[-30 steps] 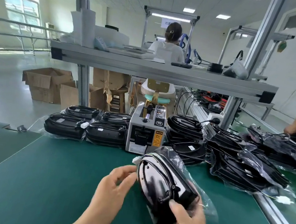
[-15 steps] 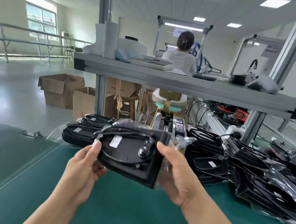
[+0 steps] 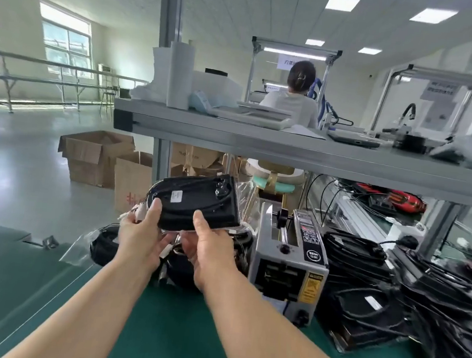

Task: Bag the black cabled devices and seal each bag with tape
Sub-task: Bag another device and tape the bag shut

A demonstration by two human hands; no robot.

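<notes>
Both hands hold one black cabled device [image 3: 195, 201] in its clear bag up off the green table [image 3: 157, 330]. The left hand [image 3: 140, 236] has its thumb laid on the top face below the white label and its fingers curled underneath. The right hand [image 3: 210, 248] grips the near edge the same way, thumb above and fingers below. The likeliest trouble is the slick film: the device rests mostly on fingers under plastic, so a tilt toward three o'clock could let it slide inside the bag or out of the grip. At three o'clock of the device the loose bag mouth [image 3: 244, 200] stands crumpled, and I cannot tell whether any tape is on it. If it is unsealed, the coiled cable could spill through. The tape dispenser [image 3: 290, 259] sits just beside, at four o'clock, and its upright lever could catch the film. Below the hands, at seven o'clock, lie bagged devices [image 3: 101, 244]; a careless put-down there may slide off them. The heap [image 3: 363, 283] past the dispenser looks loosely piled.
</notes>
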